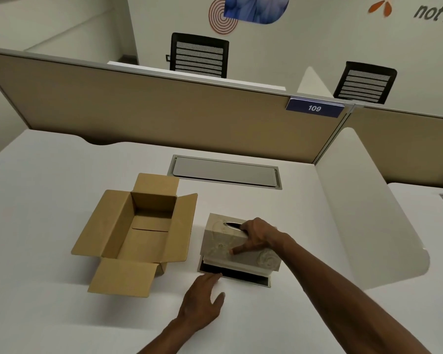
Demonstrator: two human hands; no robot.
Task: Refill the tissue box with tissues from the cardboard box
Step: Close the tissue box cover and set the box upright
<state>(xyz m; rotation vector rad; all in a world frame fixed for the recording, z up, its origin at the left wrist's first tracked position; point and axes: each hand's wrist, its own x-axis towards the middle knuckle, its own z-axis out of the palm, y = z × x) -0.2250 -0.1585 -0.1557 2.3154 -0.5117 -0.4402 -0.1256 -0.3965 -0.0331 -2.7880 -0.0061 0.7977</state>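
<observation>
A beige patterned tissue box cover (220,245) with an oval slot on top stands on the white desk (49,315). My right hand (256,236) grips its top and front side, tilting it up off its dark base tray (241,275). Flat on the desk, my left hand (202,300) has its fingers apart, and the fingertips touch the tray's near left edge. To the left stands a brown cardboard box (138,233) with all flaps open. Its inside looks bare; no tissues show.
A grey cable-hatch lid (225,171) is set into the desk behind the boxes. A tan partition (164,111) with a "109" tag closes the back, and a white side divider (363,205) stands on the right. Two black chairs sit beyond.
</observation>
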